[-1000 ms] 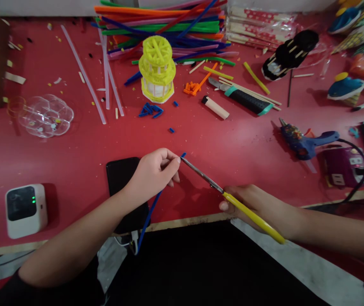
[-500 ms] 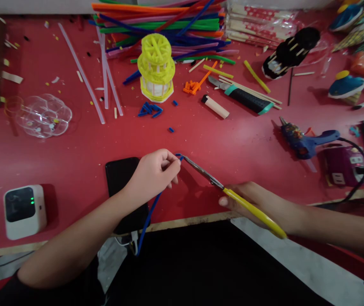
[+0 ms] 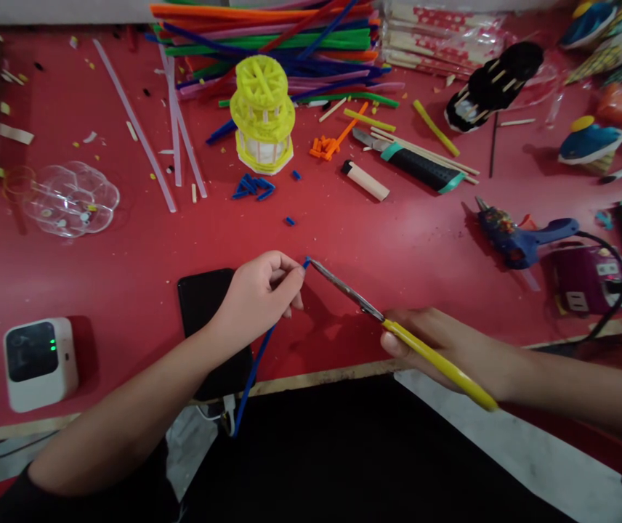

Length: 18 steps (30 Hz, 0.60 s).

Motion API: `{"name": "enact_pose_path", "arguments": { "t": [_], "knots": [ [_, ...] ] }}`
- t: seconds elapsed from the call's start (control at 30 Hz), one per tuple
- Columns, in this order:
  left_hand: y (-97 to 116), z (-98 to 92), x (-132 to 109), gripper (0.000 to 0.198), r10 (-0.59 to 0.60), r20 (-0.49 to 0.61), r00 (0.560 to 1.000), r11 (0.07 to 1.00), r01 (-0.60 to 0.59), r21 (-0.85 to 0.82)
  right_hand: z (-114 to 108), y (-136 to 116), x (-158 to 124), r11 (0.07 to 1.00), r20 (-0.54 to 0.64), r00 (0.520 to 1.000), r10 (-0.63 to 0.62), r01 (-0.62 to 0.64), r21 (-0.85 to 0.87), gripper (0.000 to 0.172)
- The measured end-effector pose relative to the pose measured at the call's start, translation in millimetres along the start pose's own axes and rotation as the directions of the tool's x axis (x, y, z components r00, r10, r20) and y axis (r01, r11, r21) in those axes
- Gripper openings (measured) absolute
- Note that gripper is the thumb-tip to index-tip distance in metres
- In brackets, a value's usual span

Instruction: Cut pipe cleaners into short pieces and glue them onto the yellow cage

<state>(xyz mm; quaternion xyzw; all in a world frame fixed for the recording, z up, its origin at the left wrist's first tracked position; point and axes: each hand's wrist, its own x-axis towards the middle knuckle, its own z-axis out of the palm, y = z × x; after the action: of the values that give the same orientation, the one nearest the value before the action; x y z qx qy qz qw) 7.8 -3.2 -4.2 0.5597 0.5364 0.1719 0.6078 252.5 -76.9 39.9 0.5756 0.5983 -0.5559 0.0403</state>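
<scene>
My left hand (image 3: 267,294) is closed in a pinch on a blue pipe cleaner (image 3: 256,370). A short end of it sticks up past my fingertips, and the long tail hangs below my hand over the table edge. My right hand (image 3: 425,338) grips yellow-handled scissors (image 3: 346,290), whose blades point up and left. The blade tips meet the blue end just beyond my left fingers; the blades look nearly together. Several cut blue pieces (image 3: 253,187) lie farther back, beside a yellow pipe-cleaner lantern-shaped model (image 3: 263,116).
A black phone (image 3: 205,301) lies under my left forearm. A white device (image 3: 41,363) stands at left. Behind my hands are a lighter (image 3: 365,180), a utility knife (image 3: 423,167) and cut orange pieces (image 3: 325,147). A glue gun (image 3: 523,236) with a cord rests at right.
The blue end at the blade tips now points up, where a bit of blue lay leftward before. The view has shifted slightly; both hands keep their grips.
</scene>
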Motion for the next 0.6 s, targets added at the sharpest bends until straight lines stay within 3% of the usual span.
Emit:
{"name": "enact_pose_path", "arguments": {
  "t": [0.37, 0.6],
  "knots": [
    [0.8, 1.3, 0.7, 0.011, -0.002, -0.003, 1.0, 1.0, 0.002, -0.004, 1.1, 0.4, 4.6, 0.999, 0.029, 0.998, 0.049, -0.049, -0.004, 0.072],
    [1.0, 1.0, 1.5, 0.008, -0.005, -0.004, 1.0, 1.0, 0.005, 0.007, -1.7, 3.5, 4.6, 1.0, 0.004, 1.0, -0.009, 0.009, -0.013, 0.068]
  ]
}}
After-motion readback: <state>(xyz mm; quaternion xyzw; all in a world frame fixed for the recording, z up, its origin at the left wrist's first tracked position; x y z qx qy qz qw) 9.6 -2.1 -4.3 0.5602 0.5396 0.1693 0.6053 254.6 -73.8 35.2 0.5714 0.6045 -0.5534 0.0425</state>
